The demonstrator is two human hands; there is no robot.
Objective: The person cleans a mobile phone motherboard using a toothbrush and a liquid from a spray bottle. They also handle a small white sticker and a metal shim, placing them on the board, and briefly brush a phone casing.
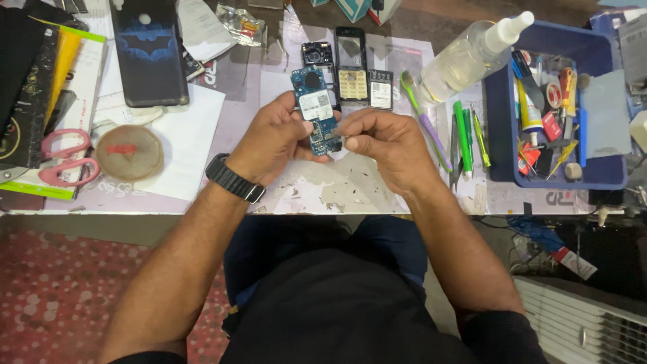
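A blue phone circuit board (pixel 314 108) with a white label is held upright over the worn workbench (pixel 317 195). My left hand (pixel 273 138), with a black watch on the wrist, grips the board's left side. My right hand (pixel 381 138) pinches its lower right edge, fingers curled. Just behind the board lie a black phone frame (pixel 318 52), a black phone shell (pixel 350 46), a keypad panel (pixel 352 84) and a small black battery (pixel 381 89).
A blue tray (pixel 593 172) of tools stands at right, a clear spray bottle (pixel 465 61) beside it. A purple toothbrush (pixel 424 121), green pens (pixel 464 138) and tweezers lie near my right hand. At left lie a dark phone case (pixel 148 54), pink scissors (pixel 64 158) and a round brown pad (pixel 129 152).
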